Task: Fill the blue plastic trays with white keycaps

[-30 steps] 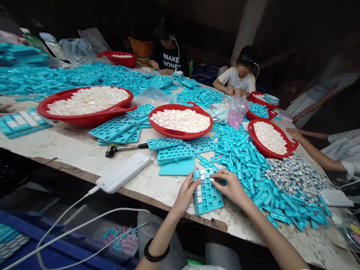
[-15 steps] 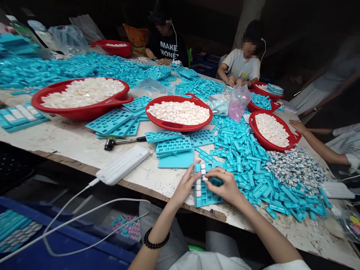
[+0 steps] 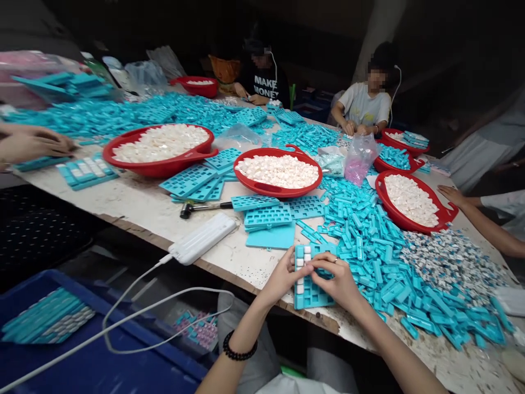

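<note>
My left hand grips the left edge of a turquoise silicone mould lying on the table. My right hand sits over the mould, its fingertips pinched at a small white piece. A short column of white pieces fills the mould's left-hand cells, and my fingers partly hide the upper cells. A black beaded bracelet circles my left wrist. Just right of the mould lies a heap of loose turquoise strips.
Red basins of white pieces stand among stacked turquoise moulds. A white power bank with a cable and a small mallet lie near the table's near edge. Co-workers sit opposite, and another person's hands show at left.
The whole view has swung, so the table sits further right in the frame. Another person's hands now show at the left edge. My hands stay on the mould.
</note>
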The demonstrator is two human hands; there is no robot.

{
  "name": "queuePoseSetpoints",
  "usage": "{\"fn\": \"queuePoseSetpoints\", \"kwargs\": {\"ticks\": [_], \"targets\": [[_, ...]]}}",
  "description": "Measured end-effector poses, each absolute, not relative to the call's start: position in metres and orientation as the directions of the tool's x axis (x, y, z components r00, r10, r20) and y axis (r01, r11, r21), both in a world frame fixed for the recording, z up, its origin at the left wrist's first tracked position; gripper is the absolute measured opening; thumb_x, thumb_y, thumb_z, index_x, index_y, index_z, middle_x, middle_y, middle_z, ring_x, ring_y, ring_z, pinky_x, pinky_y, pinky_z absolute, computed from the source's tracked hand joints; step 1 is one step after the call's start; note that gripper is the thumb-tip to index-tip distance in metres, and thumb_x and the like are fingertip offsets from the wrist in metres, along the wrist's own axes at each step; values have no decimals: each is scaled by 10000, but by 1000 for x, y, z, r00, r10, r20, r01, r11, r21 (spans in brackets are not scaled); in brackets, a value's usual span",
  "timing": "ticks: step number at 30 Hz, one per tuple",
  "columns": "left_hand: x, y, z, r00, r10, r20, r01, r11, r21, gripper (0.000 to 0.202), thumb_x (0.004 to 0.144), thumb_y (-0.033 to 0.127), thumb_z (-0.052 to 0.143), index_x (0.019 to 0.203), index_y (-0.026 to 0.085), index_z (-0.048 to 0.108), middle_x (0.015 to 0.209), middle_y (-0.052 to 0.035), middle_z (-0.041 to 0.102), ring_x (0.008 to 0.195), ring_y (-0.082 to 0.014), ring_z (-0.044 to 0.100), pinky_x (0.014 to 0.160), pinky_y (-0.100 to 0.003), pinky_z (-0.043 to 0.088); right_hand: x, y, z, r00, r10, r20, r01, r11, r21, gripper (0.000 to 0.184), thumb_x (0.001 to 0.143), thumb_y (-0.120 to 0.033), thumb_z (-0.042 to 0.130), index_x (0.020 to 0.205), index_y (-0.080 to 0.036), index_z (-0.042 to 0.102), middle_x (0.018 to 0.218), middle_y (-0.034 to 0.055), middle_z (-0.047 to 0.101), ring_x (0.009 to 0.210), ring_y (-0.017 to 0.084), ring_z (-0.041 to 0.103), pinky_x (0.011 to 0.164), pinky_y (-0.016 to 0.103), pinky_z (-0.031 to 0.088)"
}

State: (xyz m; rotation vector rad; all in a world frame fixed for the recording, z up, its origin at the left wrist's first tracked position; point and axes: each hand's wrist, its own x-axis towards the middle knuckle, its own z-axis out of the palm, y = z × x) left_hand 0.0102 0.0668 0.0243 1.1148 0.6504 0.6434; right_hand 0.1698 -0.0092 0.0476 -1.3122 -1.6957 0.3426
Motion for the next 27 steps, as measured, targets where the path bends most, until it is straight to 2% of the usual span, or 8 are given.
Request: {"fn": "queuePoseSetpoints", "kwargs": {"ticks": [4, 9, 12, 15, 18, 23, 27], "targets": [[9, 66, 22, 643, 755, -128, -145, 284, 948, 636, 669, 445, 879, 1156, 164, 582, 1077, -100, 731, 1001, -260, 691, 864, -340, 529, 171, -11, 47, -10, 866, 499, 608, 402, -685, 166, 875, -140, 653, 973, -232, 751, 933, 38, 723, 851, 182, 709, 780, 276, 580], [9, 64, 27, 665, 741, -90, -201, 294, 935, 604, 657, 434, 896, 1105, 167, 591, 1056, -104, 732, 1009, -270, 690, 860, -349, 521, 172, -10, 40, -14, 848, 529, 615, 425, -665, 172, 886, -183, 649, 1003, -248, 756, 942, 48, 735, 856, 210, 729, 763, 305, 614], [9, 62, 29, 649, 758, -61, -227, 270, 936, 595, 679, 448, 883, 1125, 172, 603, 1120, -126, 716, 1064, -289, 674, 905, -369, 509, 171, -11, 36, 6, 834, 551, 612, 433, -662, 227, 901, -208, 648, 1101, -270, 736, 970, 48, 742, 837, 216, 733, 747, 325, 630], [11, 61, 31, 621, 783, -44, -233, 237, 943, 560, 693, 453, 872, 1101, 173, 610, 1099, -118, 715, 1040, -278, 678, 884, -349, 512, 171, -12, 33, 26, 841, 540, 609, 415, -676, 353, 903, -225, 652, 1250, -290, 673, 998, 45, 739, 804, 213, 728, 744, 340, 635], [13, 59, 33, 611, 790, -41, -237, 232, 943, 550, 686, 463, 869, 1078, 179, 608, 1037, -98, 723, 991, -272, 685, 852, -339, 520, 171, -13, 32, 18, 849, 529, 615, 407, -675, 358, 899, -222, 649, 1250, -293, 669, 1021, 47, 726, 835, 215, 722, 765, 346, 630], [18, 58, 33, 509, 860, -30, -195, 149, 969, 527, 674, 450, 870, 1060, 182, 632, 1135, -119, 707, 1177, -325, 612, 985, -386, 479, 173, -11, 29, -12, 852, 523, 623, 416, -663, 402, 886, -193, 643, 1276, -291, 648, 1043, 49, 703, 876, 212, 701, 788, 340, 619], [19, 58, 30, 522, 852, -26, -195, 149, 969, 516, 697, 447, 847, 1083, 178, 634, 1160, -119, 713, 1168, -321, 623, 1003, -399, 480, 174, -12, 32, -25, 849, 528, 626, 425, -654, 403, 895, -171, 632, 1282, -284, 638, 1047, 57, 682, 886, 204, 684, 790, 329, 609]]}}
